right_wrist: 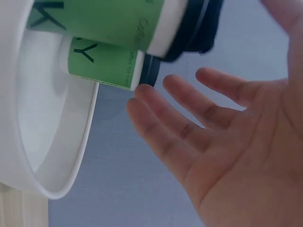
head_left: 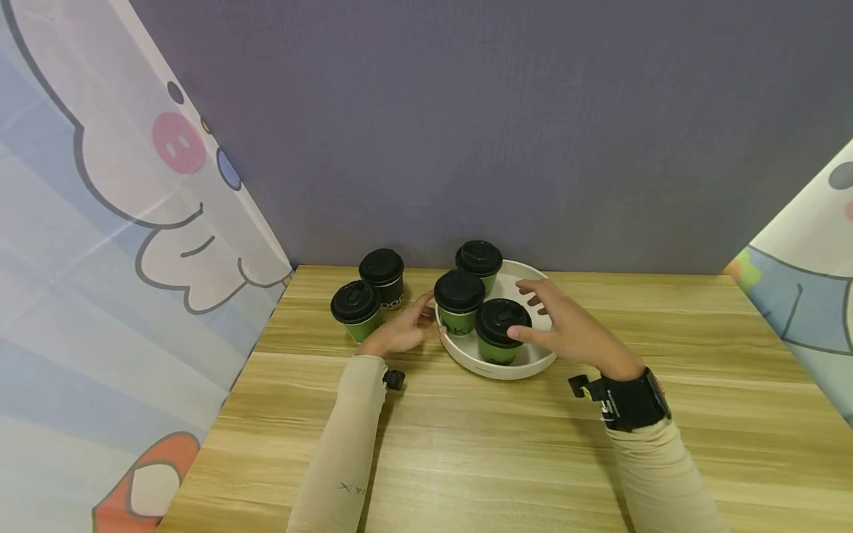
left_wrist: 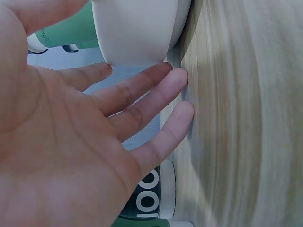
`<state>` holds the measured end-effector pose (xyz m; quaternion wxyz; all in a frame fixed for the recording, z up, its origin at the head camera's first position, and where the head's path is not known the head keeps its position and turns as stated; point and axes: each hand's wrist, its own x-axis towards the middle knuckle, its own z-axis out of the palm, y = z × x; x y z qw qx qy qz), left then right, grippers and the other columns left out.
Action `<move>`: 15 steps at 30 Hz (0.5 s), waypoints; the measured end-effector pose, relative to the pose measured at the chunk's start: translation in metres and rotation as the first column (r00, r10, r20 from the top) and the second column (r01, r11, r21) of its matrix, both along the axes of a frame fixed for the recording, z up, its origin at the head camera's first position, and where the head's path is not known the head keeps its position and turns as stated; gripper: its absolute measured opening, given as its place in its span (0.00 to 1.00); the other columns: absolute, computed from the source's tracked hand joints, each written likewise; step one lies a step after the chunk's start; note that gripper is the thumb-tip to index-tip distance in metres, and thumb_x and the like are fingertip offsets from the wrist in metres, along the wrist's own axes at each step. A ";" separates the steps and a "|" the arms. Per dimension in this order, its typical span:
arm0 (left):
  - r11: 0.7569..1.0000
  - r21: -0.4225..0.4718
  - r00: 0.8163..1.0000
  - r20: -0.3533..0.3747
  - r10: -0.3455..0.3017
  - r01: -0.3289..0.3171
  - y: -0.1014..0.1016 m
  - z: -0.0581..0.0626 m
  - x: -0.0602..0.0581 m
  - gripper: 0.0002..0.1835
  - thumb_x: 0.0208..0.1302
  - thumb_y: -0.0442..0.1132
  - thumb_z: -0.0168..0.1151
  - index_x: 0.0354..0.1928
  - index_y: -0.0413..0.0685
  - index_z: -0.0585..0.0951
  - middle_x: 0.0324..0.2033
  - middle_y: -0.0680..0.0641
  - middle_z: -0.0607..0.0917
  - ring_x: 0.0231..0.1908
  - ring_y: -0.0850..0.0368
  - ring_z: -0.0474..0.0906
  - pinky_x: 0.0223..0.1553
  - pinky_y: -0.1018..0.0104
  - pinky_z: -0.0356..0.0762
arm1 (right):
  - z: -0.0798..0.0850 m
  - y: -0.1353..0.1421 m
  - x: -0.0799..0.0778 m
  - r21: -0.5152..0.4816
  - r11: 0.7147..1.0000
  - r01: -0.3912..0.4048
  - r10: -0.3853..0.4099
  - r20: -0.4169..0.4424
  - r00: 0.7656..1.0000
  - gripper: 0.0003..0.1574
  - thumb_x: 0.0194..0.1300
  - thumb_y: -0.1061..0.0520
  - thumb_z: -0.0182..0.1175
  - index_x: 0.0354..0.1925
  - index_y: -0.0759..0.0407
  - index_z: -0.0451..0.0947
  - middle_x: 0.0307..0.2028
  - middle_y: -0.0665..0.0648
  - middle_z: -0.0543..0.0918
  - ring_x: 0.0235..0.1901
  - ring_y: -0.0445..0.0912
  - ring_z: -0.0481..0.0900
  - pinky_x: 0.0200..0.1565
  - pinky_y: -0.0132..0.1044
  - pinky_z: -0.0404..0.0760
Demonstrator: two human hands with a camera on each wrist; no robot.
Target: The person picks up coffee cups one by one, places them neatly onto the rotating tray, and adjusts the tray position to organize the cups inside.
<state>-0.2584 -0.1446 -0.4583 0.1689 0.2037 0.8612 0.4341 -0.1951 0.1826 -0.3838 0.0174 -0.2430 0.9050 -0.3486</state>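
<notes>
Three green paper cups with black lids stand in a round white tray point(head_left: 496, 370): one at the front point(head_left: 498, 348), one at the left, one at the back point(head_left: 479, 257). My left hand point(head_left: 405, 327) is at the tray's left side; in the left wrist view its extended fingertips point(left_wrist: 177, 78) lie right at the tray wall point(left_wrist: 137, 33). Over the tray's right side hovers my right hand point(head_left: 566, 326), fingers spread, its thumb overlapping the front cup's lid in the head view. The right wrist view shows nothing in that palm, with green cups point(right_wrist: 102, 61) beyond the fingers.
Left of the tray, another green lidded cup point(head_left: 360, 323) and a black lidded cup point(head_left: 392, 290) stand close together on the wooden table point(head_left: 480, 459). A grey wall point(head_left: 493, 133) rises behind the table, with a cartoon-printed cloth point(head_left: 100, 311) along the left.
</notes>
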 end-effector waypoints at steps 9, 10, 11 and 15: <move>1.000 -0.005 0.998 -0.053 -0.014 0.013 0.000 0.000 0.000 0.39 0.78 0.43 0.55 0.83 0.52 0.49 0.66 0.38 0.77 0.66 0.43 0.75 0.67 0.47 0.72 | 0.000 0.015 -0.006 -0.012 0.999 0.049 -0.051 -0.165 0.985 0.26 0.79 0.61 0.52 0.69 0.69 0.67 0.62 0.70 0.76 0.54 0.64 0.81 0.55 0.61 0.80; 1.000 -0.014 0.998 -0.065 -0.009 0.008 0.000 0.000 0.000 0.38 0.78 0.43 0.54 0.82 0.52 0.50 0.66 0.38 0.77 0.66 0.43 0.75 0.67 0.47 0.72 | 0.000 0.017 -0.007 -0.005 0.998 0.061 -0.061 -0.180 0.982 0.24 0.78 0.62 0.52 0.68 0.70 0.68 0.61 0.70 0.76 0.53 0.64 0.81 0.54 0.61 0.80; 1.000 -0.022 0.997 -0.074 -0.003 0.002 0.001 0.000 0.000 0.37 0.79 0.44 0.53 0.82 0.52 0.51 0.66 0.38 0.78 0.66 0.43 0.76 0.67 0.47 0.72 | -0.001 0.019 -0.007 0.001 0.997 0.074 -0.073 -0.192 0.979 0.24 0.78 0.64 0.52 0.67 0.71 0.68 0.61 0.71 0.77 0.53 0.65 0.81 0.54 0.61 0.80; 0.998 -0.049 0.994 -0.108 0.023 -0.028 0.002 0.000 0.000 0.34 0.80 0.45 0.50 0.82 0.53 0.53 0.65 0.38 0.78 0.65 0.44 0.76 0.68 0.47 0.72 | -0.004 0.026 -0.011 0.013 0.991 0.131 -0.126 -0.202 0.971 0.23 0.77 0.65 0.51 0.66 0.72 0.70 0.59 0.72 0.77 0.53 0.66 0.80 0.53 0.62 0.78</move>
